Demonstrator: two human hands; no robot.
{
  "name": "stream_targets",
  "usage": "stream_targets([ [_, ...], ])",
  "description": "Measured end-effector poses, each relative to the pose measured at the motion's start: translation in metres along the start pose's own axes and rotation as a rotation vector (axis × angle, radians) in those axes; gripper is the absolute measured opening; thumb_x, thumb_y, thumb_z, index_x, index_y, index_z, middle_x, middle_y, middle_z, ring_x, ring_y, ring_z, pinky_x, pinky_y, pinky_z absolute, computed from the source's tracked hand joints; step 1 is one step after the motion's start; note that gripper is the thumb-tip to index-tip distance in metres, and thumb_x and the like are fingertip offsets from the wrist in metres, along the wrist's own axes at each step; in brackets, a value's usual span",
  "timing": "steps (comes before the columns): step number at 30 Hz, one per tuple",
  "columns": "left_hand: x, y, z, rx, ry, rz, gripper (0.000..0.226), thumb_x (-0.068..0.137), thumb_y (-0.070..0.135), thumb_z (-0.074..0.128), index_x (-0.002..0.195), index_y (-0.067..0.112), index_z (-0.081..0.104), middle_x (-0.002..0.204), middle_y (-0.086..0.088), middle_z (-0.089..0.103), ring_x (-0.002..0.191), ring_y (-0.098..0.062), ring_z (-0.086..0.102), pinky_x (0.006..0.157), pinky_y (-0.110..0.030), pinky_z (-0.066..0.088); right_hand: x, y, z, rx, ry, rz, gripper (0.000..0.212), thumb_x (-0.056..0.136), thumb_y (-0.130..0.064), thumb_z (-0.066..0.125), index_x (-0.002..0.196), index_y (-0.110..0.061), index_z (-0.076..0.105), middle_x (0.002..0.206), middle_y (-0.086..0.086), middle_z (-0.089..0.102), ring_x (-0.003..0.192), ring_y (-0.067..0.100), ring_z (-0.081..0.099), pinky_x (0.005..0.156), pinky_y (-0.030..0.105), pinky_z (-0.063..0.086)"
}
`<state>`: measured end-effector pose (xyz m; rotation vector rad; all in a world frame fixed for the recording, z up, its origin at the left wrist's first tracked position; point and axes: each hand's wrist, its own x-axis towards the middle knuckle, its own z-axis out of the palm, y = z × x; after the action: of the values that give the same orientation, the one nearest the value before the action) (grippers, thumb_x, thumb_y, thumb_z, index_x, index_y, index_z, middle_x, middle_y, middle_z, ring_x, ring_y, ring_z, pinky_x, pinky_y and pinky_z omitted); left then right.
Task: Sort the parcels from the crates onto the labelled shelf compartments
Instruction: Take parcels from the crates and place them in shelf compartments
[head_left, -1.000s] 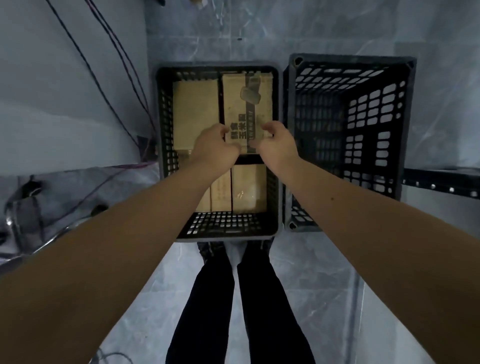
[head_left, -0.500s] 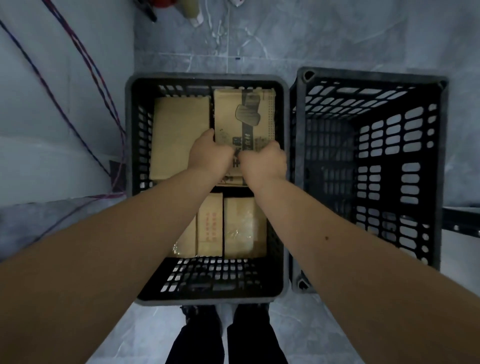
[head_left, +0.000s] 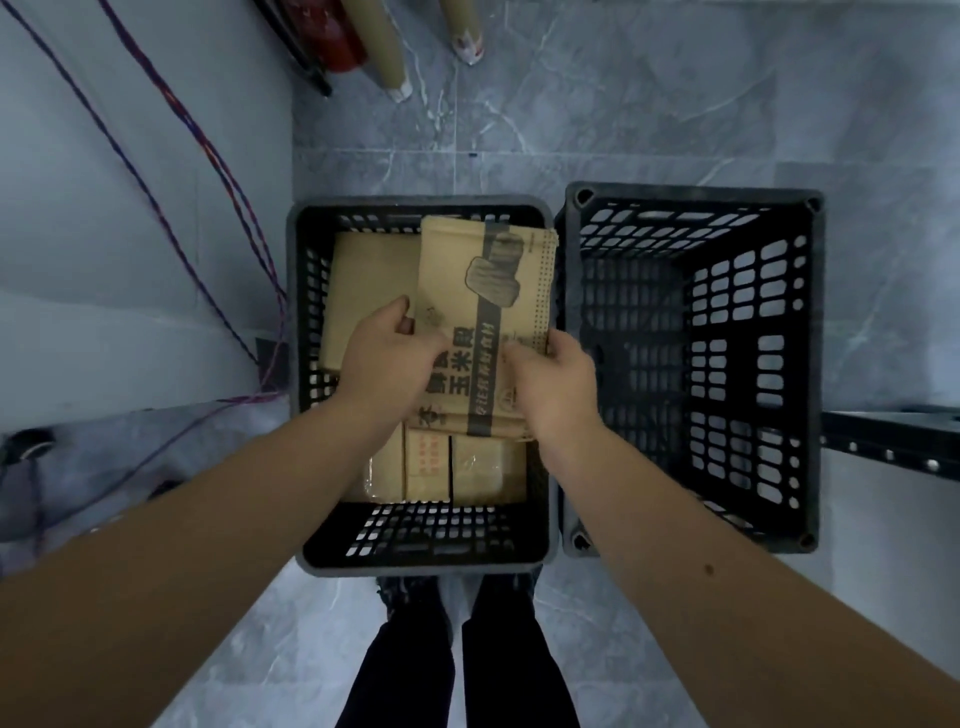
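Both hands hold a brown kraft parcel (head_left: 483, 291) with a dark printed band. The left hand (head_left: 387, 358) grips its near left edge and the right hand (head_left: 558, 382) curls round its near right edge. The parcel is over the right half of the left black crate (head_left: 426, 567). In that crate lie a flat brown parcel (head_left: 369, 291) at the far left and small cartons (head_left: 467, 467) at the near side. A second black crate (head_left: 753, 364) stands just beside it on the right, on the grey tiled floor (head_left: 623, 130).
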<state>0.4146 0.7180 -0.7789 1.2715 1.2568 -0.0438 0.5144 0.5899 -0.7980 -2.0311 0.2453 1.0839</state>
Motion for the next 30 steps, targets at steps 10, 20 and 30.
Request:
stream_targets([
  [10, -0.168, 0.122, -0.052, -0.164, 0.042, -0.029, 0.028, 0.107, 0.049, 0.051, 0.106, 0.031, 0.072, 0.106, 0.01, 0.077, 0.101, -0.013, 0.073, 0.091, -0.038, 0.058, -0.151, -0.114, -0.078, 0.234, -0.099, 0.04, 0.045, 0.096, -0.062, 0.055, 0.099, -0.019, 0.068, 0.109, 0.003, 0.075, 0.107, 0.023, 0.07, 0.103, 0.053, 0.054],
  [20, -0.333, 0.3, -0.116, -0.283, 0.08, 0.175, 0.044, 0.107, 0.062, 0.033, 0.119, 0.039, 0.068, 0.108, 0.011, 0.072, 0.099, -0.008, 0.07, 0.081, -0.031, 0.059, -0.331, -0.281, -0.151, 0.33, -0.049, -0.224, 0.053, 0.104, -0.059, 0.045, 0.112, -0.014, 0.072, 0.107, 0.004, 0.078, 0.101, 0.024, 0.073, 0.085, 0.042, 0.059],
  [30, -0.495, 0.454, -0.168, -0.281, 0.14, 0.569, 0.046, 0.106, 0.063, 0.037, 0.099, 0.036, 0.073, 0.093, 0.016, 0.076, 0.098, -0.008, 0.07, 0.083, -0.032, 0.055, -0.499, -0.424, -0.234, 0.333, -0.078, -0.645, 0.035, 0.104, -0.035, 0.052, 0.106, -0.011, 0.077, 0.093, 0.003, 0.08, 0.087, 0.022, 0.073, 0.08, 0.042, 0.063],
])
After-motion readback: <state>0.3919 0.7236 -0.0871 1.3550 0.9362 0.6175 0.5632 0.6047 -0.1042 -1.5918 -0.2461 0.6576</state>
